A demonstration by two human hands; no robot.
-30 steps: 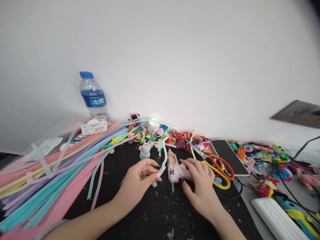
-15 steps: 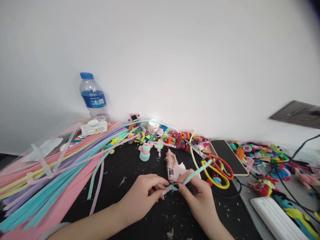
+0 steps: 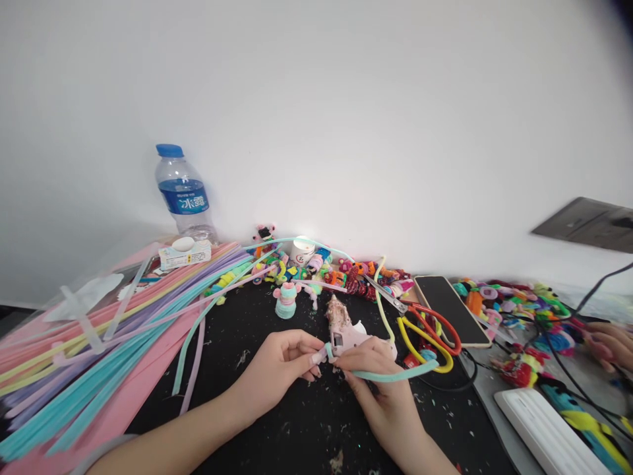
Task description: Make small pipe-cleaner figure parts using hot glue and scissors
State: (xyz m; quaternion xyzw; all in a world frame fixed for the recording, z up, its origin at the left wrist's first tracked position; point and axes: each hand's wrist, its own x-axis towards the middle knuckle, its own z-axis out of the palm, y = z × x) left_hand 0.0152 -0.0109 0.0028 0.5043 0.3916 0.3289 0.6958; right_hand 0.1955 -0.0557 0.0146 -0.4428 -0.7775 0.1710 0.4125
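Observation:
My left hand (image 3: pixel 277 373) pinches a small lilac pipe cleaner piece (image 3: pixel 322 355) between thumb and fingertips. A mint-green pipe cleaner (image 3: pixel 403 376) is looped at the tip of that piece. My right hand (image 3: pixel 388 402) grips the mint strand near the loop, and its free end sticks out to the right. Just behind both hands lies a pale pink glue gun (image 3: pixel 341 330), its nozzle end stained brown; my right hand partly covers it. A mint figure with pink ears (image 3: pixel 285 302) stands beyond my left hand.
Pipe cleaners (image 3: pixel 123 343) fan out at left near a water bottle (image 3: pixel 184 198). Scissors (image 3: pixel 435 330) and a phone (image 3: pixel 452 310) lie right. Fuzzy figures (image 3: pixel 366 270) line the wall. A white power strip (image 3: pixel 548 429), cables and another person's hand (image 3: pixel 613 343) are far right.
The mint strand's free end has swung down to the right, and its near end now loops at the lilac piece. My hands have shifted slightly left. Another person's hand has appeared far right.

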